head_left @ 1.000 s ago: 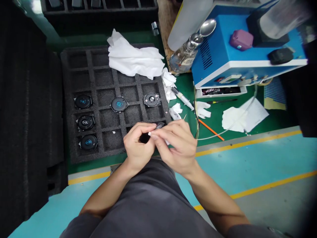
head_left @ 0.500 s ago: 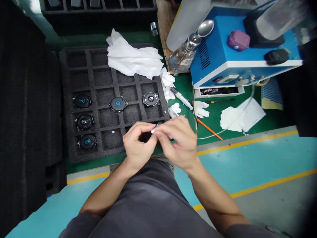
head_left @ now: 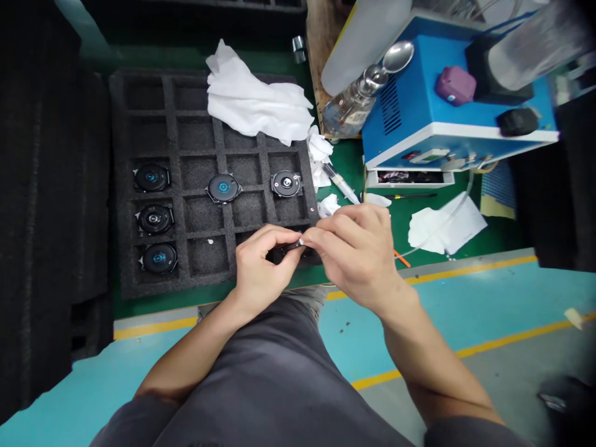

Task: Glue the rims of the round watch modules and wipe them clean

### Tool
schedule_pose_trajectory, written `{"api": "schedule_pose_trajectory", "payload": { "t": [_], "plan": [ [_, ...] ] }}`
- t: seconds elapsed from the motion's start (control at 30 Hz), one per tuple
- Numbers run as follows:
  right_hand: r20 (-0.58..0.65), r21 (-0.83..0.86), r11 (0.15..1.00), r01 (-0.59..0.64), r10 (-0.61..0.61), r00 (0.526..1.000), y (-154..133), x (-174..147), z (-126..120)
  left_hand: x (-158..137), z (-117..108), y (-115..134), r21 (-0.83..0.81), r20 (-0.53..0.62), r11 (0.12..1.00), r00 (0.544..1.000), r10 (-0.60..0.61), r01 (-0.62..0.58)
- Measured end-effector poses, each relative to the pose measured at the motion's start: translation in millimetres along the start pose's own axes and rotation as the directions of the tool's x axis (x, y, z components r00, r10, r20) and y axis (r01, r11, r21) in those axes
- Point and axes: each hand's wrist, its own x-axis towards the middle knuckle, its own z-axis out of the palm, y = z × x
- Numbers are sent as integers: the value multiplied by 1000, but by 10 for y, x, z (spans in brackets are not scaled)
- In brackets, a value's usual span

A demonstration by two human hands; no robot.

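My left hand (head_left: 263,264) is closed, thumb and forefinger pinching a dark watch case (head_left: 291,246) that shows nearly edge-on. Fingers of my right hand (head_left: 361,254) are pressed together at the right end of that case, against a small pale bit whose kind I cannot make out. Both hands are over the front right of a black foam tray (head_left: 179,186). Three round watch cases, such as the lowest one (head_left: 159,257), lie in its left column. Another watch case (head_left: 224,187) rests across a divider, and one (head_left: 285,184) sits at the right, back up.
A white cloth (head_left: 258,102) covers part of the tray's far side. To the right are crumpled tissues (head_left: 328,205), a syringe (head_left: 341,184), a glass bottle (head_left: 349,108) and a blue machine (head_left: 447,93) with a thin tube. Black foam (head_left: 41,217) stands at the left.
My right hand has turned and shifted to the right, its fingertips still at the watch case. The case now shows as a thin dark edge. The view has shifted slightly.
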Motion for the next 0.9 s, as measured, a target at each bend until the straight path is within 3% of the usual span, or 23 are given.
{"api": "schedule_pose_trajectory", "payload": {
  "t": [0.17, 0.37, 0.5, 0.77, 0.9],
  "plan": [
    [34, -87, 988, 129, -126, 991, 5, 52, -17, 4, -7, -9, -11, 31, 1000, 999, -29, 29],
    [148, -12, 992, 126, -123, 981, 43, 76, -97, 6, -6, -15, -5, 45, 1000, 999, -19, 19],
    [194, -32, 982, 186, -176, 965, 34, 131, -132, 2, -12, -16, -9, 44, 1000, 999, -17, 18],
    [253, -96, 959, 267, -236, 938, -93, 250, -230, -16, -18, -15, -43, -14, 999, 1000, 0, 0],
    [251, -188, 904, 384, -334, 909, -180, 308, -290, -29, -21, -26, -79, -41, 997, 999, -17, 13]
  ]
}}
